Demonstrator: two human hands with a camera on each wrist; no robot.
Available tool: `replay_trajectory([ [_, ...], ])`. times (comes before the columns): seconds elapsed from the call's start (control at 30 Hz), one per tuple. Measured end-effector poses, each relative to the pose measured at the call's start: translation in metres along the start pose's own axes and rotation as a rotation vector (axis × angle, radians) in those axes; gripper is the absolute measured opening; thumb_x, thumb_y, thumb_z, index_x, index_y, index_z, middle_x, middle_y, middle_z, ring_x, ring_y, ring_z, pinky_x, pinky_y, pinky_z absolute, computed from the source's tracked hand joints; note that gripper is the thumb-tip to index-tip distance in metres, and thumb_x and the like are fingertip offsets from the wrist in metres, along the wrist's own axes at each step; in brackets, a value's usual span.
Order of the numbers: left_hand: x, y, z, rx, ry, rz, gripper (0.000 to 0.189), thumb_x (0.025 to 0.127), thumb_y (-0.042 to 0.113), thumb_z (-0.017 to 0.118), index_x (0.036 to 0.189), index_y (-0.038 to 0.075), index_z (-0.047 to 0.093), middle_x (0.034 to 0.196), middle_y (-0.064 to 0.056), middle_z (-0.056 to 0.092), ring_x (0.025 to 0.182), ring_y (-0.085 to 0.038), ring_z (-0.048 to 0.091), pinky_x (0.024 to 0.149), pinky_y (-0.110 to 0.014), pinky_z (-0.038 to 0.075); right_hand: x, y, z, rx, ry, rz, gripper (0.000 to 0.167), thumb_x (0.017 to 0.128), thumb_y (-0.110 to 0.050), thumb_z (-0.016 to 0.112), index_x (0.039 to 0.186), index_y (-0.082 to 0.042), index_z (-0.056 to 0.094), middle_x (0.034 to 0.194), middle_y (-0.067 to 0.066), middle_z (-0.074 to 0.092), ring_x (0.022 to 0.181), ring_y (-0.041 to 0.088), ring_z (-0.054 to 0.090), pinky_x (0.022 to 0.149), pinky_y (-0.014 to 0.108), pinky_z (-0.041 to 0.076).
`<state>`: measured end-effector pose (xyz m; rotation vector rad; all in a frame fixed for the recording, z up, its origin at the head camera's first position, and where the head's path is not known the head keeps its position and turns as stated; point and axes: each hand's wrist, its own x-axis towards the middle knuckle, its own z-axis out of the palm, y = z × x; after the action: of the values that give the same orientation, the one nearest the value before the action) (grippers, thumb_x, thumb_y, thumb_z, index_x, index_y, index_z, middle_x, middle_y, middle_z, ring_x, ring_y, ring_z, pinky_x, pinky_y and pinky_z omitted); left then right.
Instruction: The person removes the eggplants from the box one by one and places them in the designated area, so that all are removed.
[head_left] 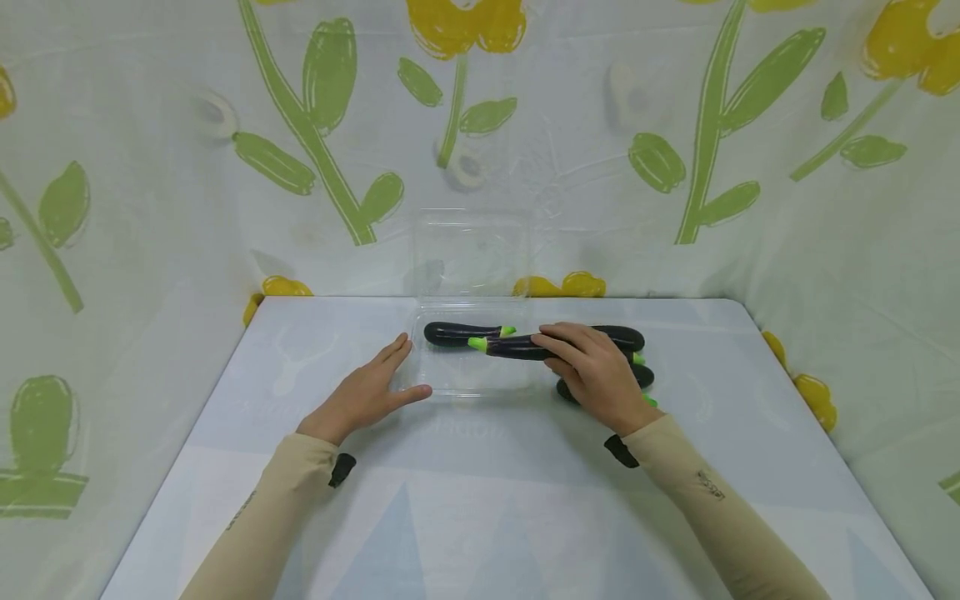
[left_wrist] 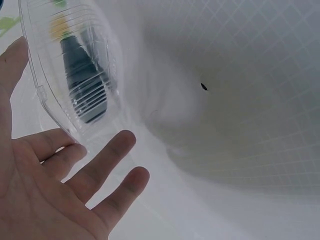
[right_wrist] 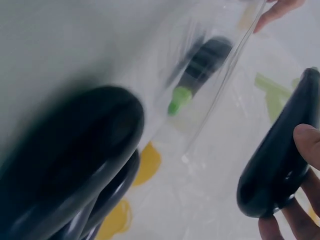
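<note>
A clear plastic clamshell box [head_left: 480, 390] stands with its lid raised, and one eggplant [head_left: 453, 334] lies inside. My left hand [head_left: 366, 398] is at the box's left side with fingers spread. Some of its fingertips seem to touch the box's edge [left_wrist: 57, 120] in the left wrist view. My right hand [head_left: 598, 377] grips a second eggplant [head_left: 513, 347], its green stem end pointing left over the box. The thumb and fingers are around this eggplant [right_wrist: 272, 160] in the right wrist view.
Several more eggplants [head_left: 625, 337] lie in a group under and beside the right hand, partly hidden by it. The white table [head_left: 480, 483] meets a flower-patterned cloth backdrop [head_left: 570, 167] behind the box's lid.
</note>
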<state>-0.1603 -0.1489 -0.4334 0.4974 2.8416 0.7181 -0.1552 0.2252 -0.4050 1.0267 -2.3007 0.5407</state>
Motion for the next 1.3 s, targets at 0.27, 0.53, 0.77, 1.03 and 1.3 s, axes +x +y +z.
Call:
replay_trajectory([
  [0.27,-0.001,0.001,-0.002,-0.002,0.0,0.007,0.098,0.093,0.06,0.065,0.162,0.007,0.022,0.169,-0.006,0.014,0.153,-0.03,0.021,0.12,-0.054,0.025,-0.015,0.019,-0.021,-0.017,0.034,0.018,0.052,0.085,-0.001,0.081,0.134,-0.008,0.066,0.136,0.012,0.063,0.126,0.03,0.057,0.107,0.043,0.043],
  [0.53,-0.002,0.0,-0.002,-0.005,0.001,0.012,0.1,0.092,0.065,0.063,0.162,0.007,0.021,0.169,-0.006,0.014,0.153,-0.031,0.021,0.12,-0.054,0.025,-0.035,0.041,-0.039,-0.051,0.026,0.099,0.054,0.082,0.004,0.082,0.133,-0.007,0.066,0.135,0.011,0.063,0.125,0.03,0.058,0.104,0.046,0.044],
  [0.77,-0.001,-0.001,0.0,-0.016,0.006,0.008,0.098,0.092,0.063,0.064,0.162,0.009,0.022,0.17,-0.003,0.014,0.153,-0.028,0.021,0.12,-0.054,0.025,-0.053,0.055,-0.051,-0.094,0.042,0.157,0.06,0.076,0.008,0.084,0.131,-0.007,0.067,0.133,0.012,0.064,0.121,0.033,0.059,0.097,0.05,0.046],
  [1.03,-0.002,-0.002,0.0,-0.008,0.01,0.015,0.101,0.091,0.067,0.062,0.162,0.007,0.022,0.169,-0.005,0.014,0.153,-0.03,0.022,0.119,-0.054,0.026,-0.065,0.064,-0.064,-0.134,0.027,0.226,0.055,0.079,0.005,0.083,0.131,-0.006,0.067,0.133,0.013,0.063,0.121,0.033,0.058,0.097,0.051,0.046],
  [1.3,-0.002,0.0,-0.001,-0.012,0.008,0.02,0.101,0.091,0.068,0.061,0.162,0.008,0.022,0.169,-0.005,0.014,0.153,-0.028,0.02,0.12,-0.053,0.025,-0.073,0.075,-0.074,-0.153,0.037,0.302,0.051,0.081,0.004,0.082,0.13,-0.005,0.067,0.134,0.013,0.063,0.121,0.034,0.057,0.095,0.053,0.047],
])
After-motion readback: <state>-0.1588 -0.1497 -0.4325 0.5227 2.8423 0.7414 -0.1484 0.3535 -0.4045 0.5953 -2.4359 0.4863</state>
